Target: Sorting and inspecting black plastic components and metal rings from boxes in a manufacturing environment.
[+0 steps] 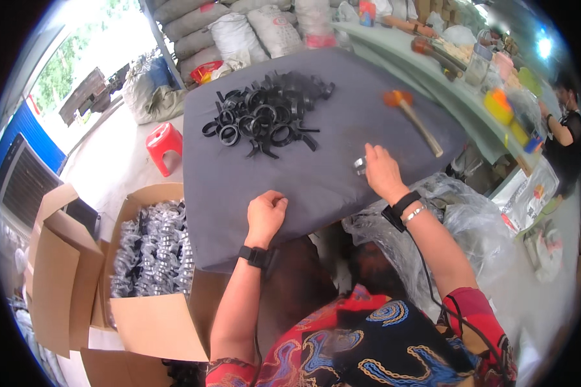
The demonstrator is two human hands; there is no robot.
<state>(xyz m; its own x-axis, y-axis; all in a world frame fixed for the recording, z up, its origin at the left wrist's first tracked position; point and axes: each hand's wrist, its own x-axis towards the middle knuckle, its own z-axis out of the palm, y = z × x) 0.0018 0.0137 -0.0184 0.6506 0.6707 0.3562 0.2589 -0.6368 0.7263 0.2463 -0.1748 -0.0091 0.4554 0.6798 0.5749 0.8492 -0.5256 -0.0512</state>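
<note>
My right hand [383, 171] is over the right part of the grey padded table [332, 200], its fingers closed on a small shiny metal ring [360, 166]. My left hand [266, 217] rests near the table's front edge, fingers curled in. Whether anything is inside that hand is hidden. Beyond both hands lies a heap of black plastic rings with short tails [265, 113]. A mallet [414, 122] with an orange head and a wooden handle lies to the right, past my right hand.
At the left stands an open cardboard box [142, 193] of bagged metal parts [164, 251]. A red stool [164, 147] is behind it. Clear plastic sheeting [461, 222] bunches by my right arm. A cluttered green bench [394, 45] and another person [567, 132] are at the right.
</note>
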